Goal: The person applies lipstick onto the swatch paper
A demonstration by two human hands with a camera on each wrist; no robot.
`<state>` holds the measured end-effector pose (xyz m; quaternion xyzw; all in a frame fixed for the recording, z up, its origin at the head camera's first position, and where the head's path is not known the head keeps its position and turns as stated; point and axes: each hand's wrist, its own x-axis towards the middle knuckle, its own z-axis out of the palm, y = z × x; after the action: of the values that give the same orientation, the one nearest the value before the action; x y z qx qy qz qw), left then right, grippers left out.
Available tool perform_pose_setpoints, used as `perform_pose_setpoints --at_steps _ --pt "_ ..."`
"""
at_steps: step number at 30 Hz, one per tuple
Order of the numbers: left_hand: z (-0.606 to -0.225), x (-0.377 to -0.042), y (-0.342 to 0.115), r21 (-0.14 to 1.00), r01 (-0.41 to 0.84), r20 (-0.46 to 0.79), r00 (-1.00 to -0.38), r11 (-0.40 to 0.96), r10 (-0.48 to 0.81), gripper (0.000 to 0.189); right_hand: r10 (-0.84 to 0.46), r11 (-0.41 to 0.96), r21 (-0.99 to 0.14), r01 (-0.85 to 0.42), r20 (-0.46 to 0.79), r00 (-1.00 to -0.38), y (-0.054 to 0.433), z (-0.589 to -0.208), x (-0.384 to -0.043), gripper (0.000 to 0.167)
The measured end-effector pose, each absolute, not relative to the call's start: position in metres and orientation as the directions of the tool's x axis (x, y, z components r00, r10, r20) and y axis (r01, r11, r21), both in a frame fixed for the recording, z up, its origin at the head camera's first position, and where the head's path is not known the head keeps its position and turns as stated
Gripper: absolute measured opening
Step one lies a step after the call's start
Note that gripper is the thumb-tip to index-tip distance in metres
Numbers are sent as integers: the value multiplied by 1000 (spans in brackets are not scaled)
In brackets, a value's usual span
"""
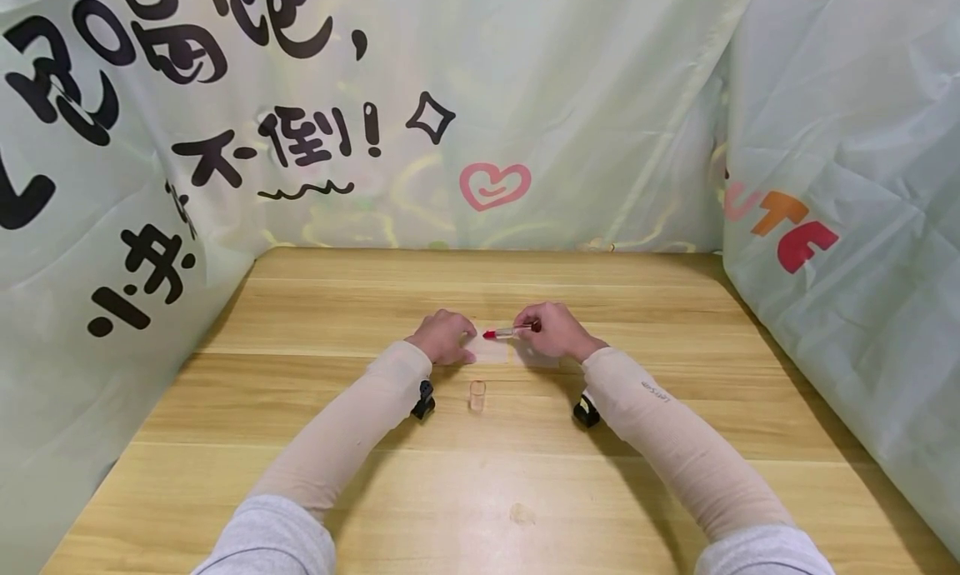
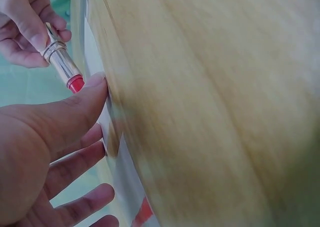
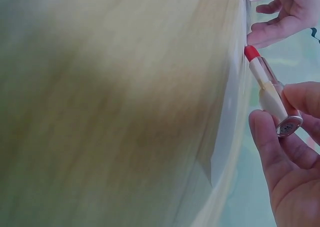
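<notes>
Head view: bright, diffuse light, apparently from above. Pale glare patch on the tabletop (image 1: 480, 467) toward 6 o'clock; soft shadows on the 4 o'clock side of the left forearm (image 1: 337, 437) and the 8 o'clock side of the right forearm (image 1: 686, 442). Focus fair throughout. Both wrist views: dimmer, hazy, cool-tinted; wood grain smeared. Left wrist: darkening at 4 o'clock; bright glints on the lipstick (image 2: 63, 62), moderately sharp. Right wrist: darkening at 10 o'clock; table edge bows toward 5 o'clock.
</notes>
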<state>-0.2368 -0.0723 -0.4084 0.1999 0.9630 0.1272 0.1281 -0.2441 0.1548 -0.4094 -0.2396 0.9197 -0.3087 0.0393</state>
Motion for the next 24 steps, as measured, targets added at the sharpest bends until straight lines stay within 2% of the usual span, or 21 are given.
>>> perform_pose_setpoints --at_steps 24 --pt "-406 -235 -71 295 335 -210 -891 895 403 48 -493 676 -597 -432 69 -867 158 -409 -239 7"
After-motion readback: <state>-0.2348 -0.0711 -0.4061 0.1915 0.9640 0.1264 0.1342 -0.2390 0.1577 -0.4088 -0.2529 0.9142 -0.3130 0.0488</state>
